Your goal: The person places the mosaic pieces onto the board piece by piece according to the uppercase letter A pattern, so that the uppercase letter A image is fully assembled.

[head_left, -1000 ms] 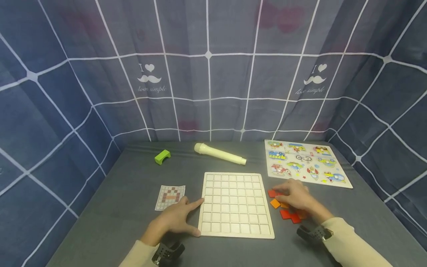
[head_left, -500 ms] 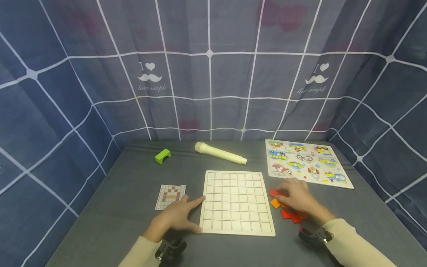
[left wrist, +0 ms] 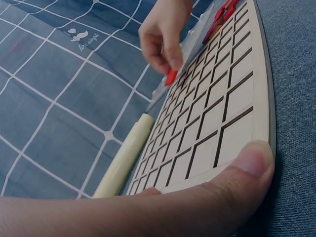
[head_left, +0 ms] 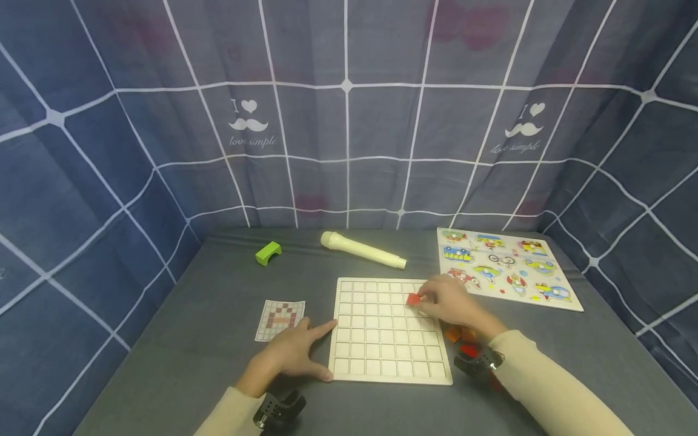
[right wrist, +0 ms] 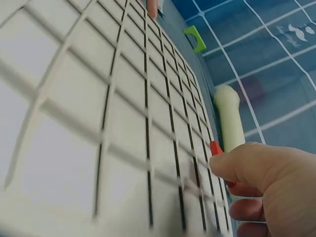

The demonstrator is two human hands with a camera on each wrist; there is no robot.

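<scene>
A pale wooden grid board (head_left: 376, 345) lies flat in the middle of the table, its squares bare. My left hand (head_left: 291, 351) rests at the board's left side, thumb and forefinger spread and touching its edge; the thumb (left wrist: 252, 158) shows on the near corner in the left wrist view. My right hand (head_left: 452, 303) pinches a red square tile (head_left: 414, 300) between thumb and fingertips over the board's upper right squares. The same tile (right wrist: 216, 149) shows edge-on in the right wrist view. Orange tiles (head_left: 460, 334) and red tiles (head_left: 470, 351) lie under the right forearm, partly hidden.
A small card with a pixel pattern (head_left: 275, 318) lies left of the board. Behind it are a green arch block (head_left: 268, 253) and a pale yellow toy microphone (head_left: 364, 249). A picture puzzle board (head_left: 512, 272) lies at the back right, near the curtain (head_left: 376, 121).
My right hand has left the tile pile and moved left and up over the board, carrying a red tile. My left hand stays at the board's edge.
</scene>
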